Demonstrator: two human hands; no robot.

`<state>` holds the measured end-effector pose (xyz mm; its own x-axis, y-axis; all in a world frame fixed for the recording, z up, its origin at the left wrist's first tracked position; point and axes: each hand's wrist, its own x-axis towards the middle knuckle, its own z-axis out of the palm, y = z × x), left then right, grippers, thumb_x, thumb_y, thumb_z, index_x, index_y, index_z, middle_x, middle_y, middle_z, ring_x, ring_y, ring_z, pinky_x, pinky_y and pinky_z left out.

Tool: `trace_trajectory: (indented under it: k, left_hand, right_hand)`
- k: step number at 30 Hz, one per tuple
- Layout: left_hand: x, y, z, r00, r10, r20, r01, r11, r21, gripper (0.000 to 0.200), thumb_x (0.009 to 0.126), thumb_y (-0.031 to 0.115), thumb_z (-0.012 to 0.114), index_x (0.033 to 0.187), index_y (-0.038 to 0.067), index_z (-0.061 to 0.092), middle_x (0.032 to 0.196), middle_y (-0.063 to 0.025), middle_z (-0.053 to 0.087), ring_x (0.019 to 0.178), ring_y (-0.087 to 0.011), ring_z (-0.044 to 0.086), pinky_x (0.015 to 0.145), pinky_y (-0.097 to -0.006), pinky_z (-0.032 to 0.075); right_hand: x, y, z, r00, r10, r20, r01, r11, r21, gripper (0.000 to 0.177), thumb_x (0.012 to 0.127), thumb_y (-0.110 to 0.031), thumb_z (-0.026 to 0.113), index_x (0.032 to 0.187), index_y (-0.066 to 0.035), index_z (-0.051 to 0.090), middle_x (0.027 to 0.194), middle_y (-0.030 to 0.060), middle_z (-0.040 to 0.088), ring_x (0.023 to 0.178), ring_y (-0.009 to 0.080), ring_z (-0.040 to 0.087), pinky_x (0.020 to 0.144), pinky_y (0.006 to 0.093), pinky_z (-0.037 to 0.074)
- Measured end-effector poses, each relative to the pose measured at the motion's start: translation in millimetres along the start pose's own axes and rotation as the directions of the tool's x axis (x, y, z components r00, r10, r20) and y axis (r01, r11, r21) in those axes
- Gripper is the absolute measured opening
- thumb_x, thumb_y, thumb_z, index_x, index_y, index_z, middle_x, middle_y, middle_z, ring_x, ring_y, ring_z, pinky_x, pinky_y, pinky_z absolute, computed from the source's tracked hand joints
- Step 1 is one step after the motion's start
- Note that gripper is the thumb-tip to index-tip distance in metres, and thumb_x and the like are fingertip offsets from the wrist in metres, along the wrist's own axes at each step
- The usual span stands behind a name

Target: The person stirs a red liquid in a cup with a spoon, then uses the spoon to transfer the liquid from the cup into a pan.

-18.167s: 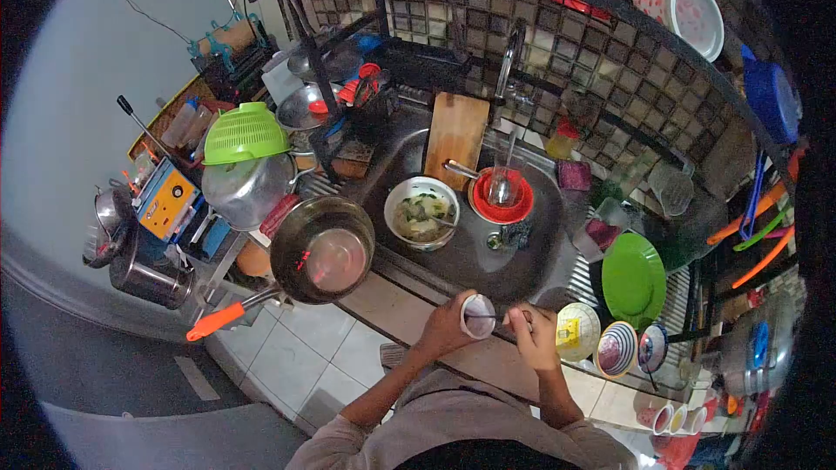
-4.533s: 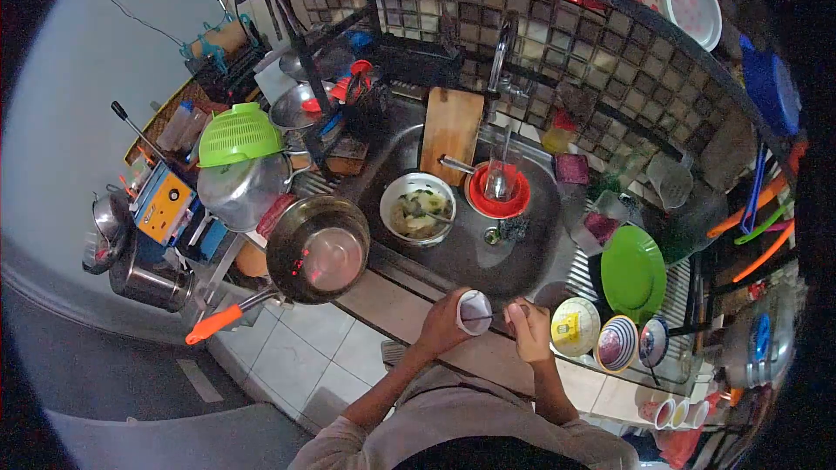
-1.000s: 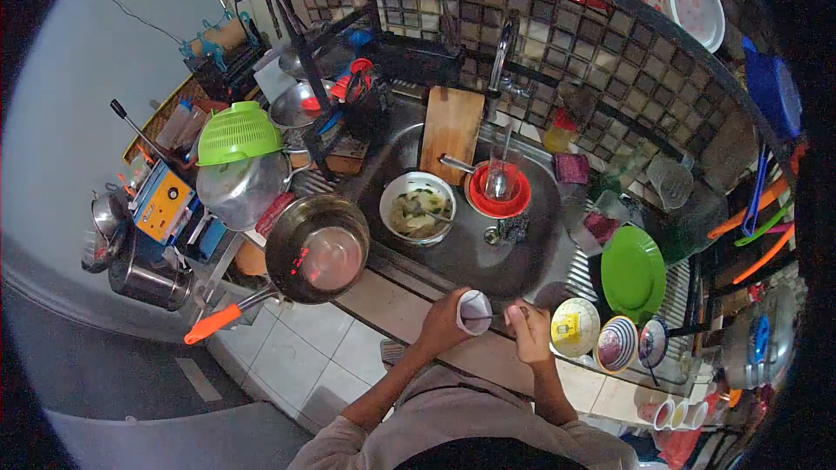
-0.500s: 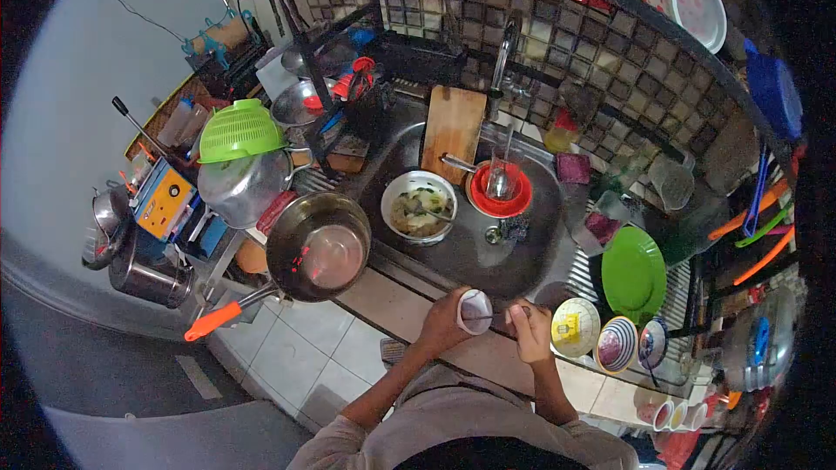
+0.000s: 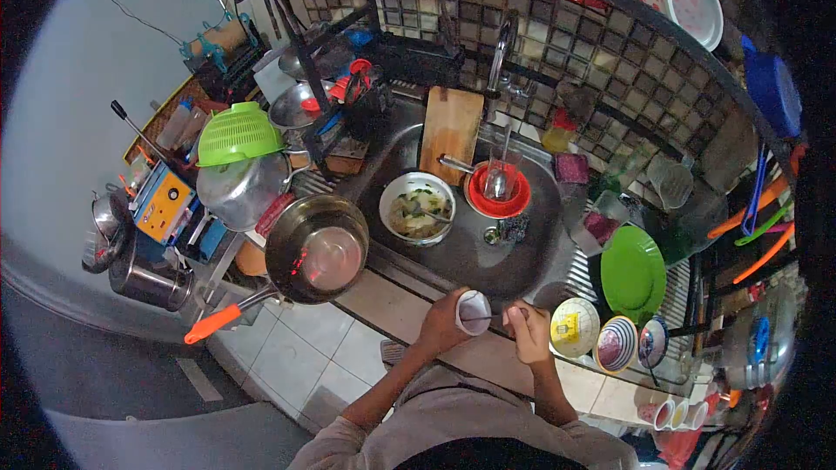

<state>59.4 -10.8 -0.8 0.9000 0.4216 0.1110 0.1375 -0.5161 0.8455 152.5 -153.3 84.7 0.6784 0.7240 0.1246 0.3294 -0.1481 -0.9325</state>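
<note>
My left hand [image 5: 442, 325] is wrapped round a small white cup [image 5: 474, 303], its mouth tilted up toward me, in front of the sink. Pinched in my right hand [image 5: 529, 332] is a thin-stemmed utensil [image 5: 494, 317] that looks like a spoon. Its far end reaches into the cup, so its tip is hidden. Both hands are above the counter's front edge [image 5: 409, 303]. Just right of my right hand stands a pale bowl [image 5: 575, 328] with a yellow print.
In the sink [image 5: 514, 270] are a white bowl of food remains [image 5: 418, 209], red bowls [image 5: 499, 200] with a glass, and a wooden cutting board [image 5: 450, 130]. A frying pan [image 5: 318, 248] sits left, its orange handle jutting out. A green plate [image 5: 633, 270] stands right.
The view has shifted very slightly. Both hands keep nearly the same position and hold, with the utensil still inside the cup.
</note>
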Motion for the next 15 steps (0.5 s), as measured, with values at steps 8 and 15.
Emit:
trace_trajectory:
  k: [8,15]
  left_hand:
    - [0.7,1.8,0.7,0.999,0.024,-0.044,-0.024,1.000,0.000,0.068,0.053,0.023,0.075,0.110,0.007,0.042,0.096,-0.0138,0.054,0.087,-0.0313,0.054,0.075,-0.0378,0.043]
    - [2.5,12.6,-5.7,1.000,0.001,-0.016,-0.001,1.000,0.013,0.067,0.054,0.022,0.075,0.110,0.007,0.041,0.097,-0.0134,0.054,0.089,-0.0306,0.054,0.076,-0.0368,0.043]
  right_hand:
    - [1.9,-2.8,0.6,0.998,-0.057,0.012,0.057,0.995,-0.081,0.021,0.083,-0.016,0.045,0.069,-0.002,0.053,0.060,0.0105,0.053,0.054,0.0253,0.054,0.053,0.0306,0.041]
    - [1.3,-8.5,0.5,1.000,-0.019,-0.006,0.019,1.000,-0.019,0.023,0.083,-0.017,0.045,0.068,-0.002,0.052,0.059,0.0106,0.052,0.053,0.0256,0.052,0.053,0.0302,0.040]
